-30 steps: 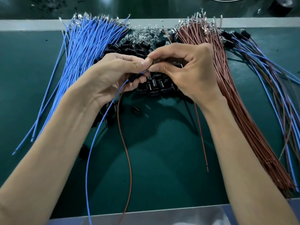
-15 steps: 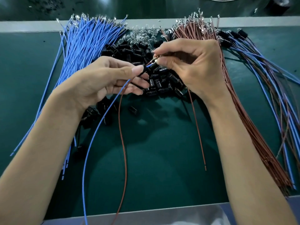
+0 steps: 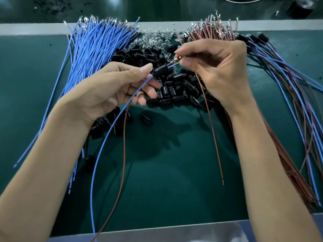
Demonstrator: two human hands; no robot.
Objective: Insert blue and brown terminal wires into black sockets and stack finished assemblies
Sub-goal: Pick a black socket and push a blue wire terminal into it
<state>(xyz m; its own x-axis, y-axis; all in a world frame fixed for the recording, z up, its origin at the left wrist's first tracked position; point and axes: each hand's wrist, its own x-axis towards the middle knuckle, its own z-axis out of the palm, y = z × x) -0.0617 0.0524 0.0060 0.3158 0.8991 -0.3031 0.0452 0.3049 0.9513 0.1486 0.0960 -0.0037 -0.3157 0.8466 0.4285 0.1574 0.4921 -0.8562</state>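
Showing a dark green mat (image 3: 174,180) bearing a fanned bundle of blue wires (image 3: 94,49) at left, a brown wire bundle (image 3: 211,33) at right, and a heap of black cylindrical sockets (image 3: 178,91) between. Above the heap, the left hand (image 3: 108,89) pinches one black socket (image 3: 160,70); the right hand (image 3: 220,67) pinches metal terminals (image 3: 176,60) protruding from it.

No text, number or sign is readable on the small black plastic sockets (image 3: 174,95), thin blue wires (image 3: 97,44) or dark green table mat (image 3: 174,180).

I've one view only: head-worn, wide-angle, looking forward and down. It sits close above left hand (image 3: 111,88) and right hand (image 3: 222,72), facing the green mat (image 3: 174,180).
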